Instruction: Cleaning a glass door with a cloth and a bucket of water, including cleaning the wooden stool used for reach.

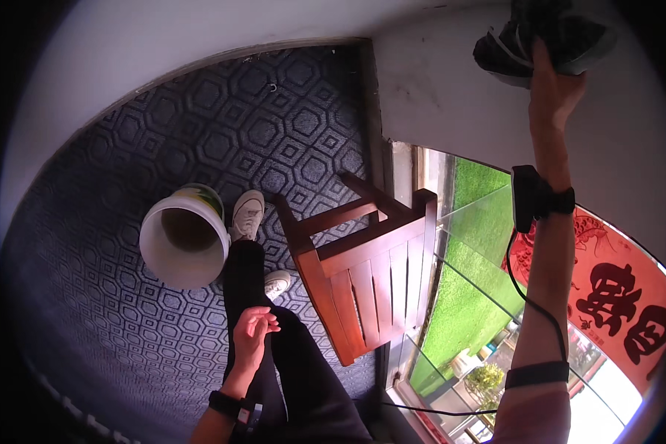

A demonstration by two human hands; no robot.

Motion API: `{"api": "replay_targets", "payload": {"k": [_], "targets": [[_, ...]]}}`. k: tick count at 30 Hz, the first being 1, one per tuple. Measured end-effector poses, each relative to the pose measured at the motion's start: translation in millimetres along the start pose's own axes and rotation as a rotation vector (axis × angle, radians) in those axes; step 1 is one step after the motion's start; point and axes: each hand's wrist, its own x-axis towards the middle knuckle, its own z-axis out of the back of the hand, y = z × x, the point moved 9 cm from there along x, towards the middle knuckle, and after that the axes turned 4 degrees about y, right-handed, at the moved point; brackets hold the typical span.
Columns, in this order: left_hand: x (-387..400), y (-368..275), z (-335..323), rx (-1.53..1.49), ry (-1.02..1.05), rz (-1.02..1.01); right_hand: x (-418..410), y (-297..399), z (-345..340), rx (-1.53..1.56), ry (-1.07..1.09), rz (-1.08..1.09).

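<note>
My right hand [558, 91] is raised at the upper right, closed on a dark, crumpled cloth [574, 41] that lies against the white wall [449, 83]. Low in front of my dark trousers is my left hand [252, 333], its fingers loosely curled and nothing seen in it. A white plastic bucket [183, 272] stands on the patterned carpet beside my shoe, its inside dim towards the bottom. To the right of my legs stands a reddish-brown slatted wooden chair [372, 277].
A glass pane [472, 266] with green turf behind it lies right of the chair. A red paper banner [605, 288] with black characters hangs there. A black cable [444, 412] runs from my right wrist's device past the window's bottom.
</note>
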Motion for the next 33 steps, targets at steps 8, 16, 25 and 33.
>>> {"api": "replay_targets", "payload": {"k": [8, 16, 25, 33], "targets": [[21.3, -12.0, -15.1, -0.099, -0.054, 0.073, -64.4, -277.3, -157.9, -1.157, 0.861, 0.147], [20.0, -17.1, -13.4, -0.082, -0.071, 0.064, -216.1, -301.9, -143.0, -0.795, 1.762, -0.441], [26.2, -12.4, -20.2, 0.001, -0.023, 0.03, -44.8, -152.7, -2.7, -0.575, 0.184, -0.098], [29.1, -13.6, -19.1, 0.03, -0.007, -0.025, -40.3, -110.9, -90.8, 0.114, 0.656, -0.458]]}}
